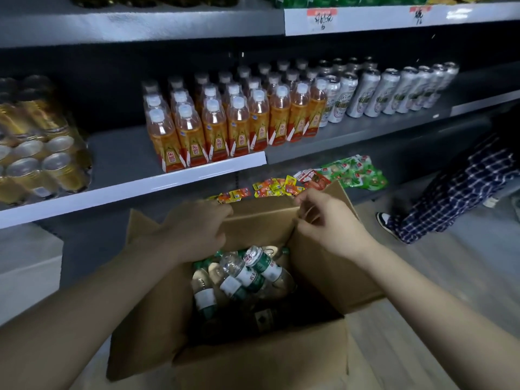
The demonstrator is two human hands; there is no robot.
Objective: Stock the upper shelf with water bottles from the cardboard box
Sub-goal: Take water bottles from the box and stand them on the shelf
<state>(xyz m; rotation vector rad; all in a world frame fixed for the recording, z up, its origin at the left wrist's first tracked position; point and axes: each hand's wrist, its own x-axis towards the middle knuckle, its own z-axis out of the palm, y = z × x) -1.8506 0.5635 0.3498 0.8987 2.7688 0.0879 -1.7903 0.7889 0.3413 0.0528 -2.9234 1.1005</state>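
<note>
An open cardboard box [253, 358] stands on the floor below me. Several clear water bottles [247, 274] with green-and-white labels lie jumbled inside it. My left hand [194, 229] is over the box's far left side, fingers curled round the edge of the far flap. My right hand [323, 220] pinches the top corner of the right flap, which stands upright. The upper shelf [140, 23] runs across the top of the view, its front edge grey on the left, with white price strips on the right.
The middle shelf [121, 159] holds orange drink bottles [233, 119], silver cans [388, 91] and a pack of gold cans [36, 142]. Snack packets [351, 173] lie on the low shelf behind the box. A person's leg in checked trousers [450, 192] stands at the right.
</note>
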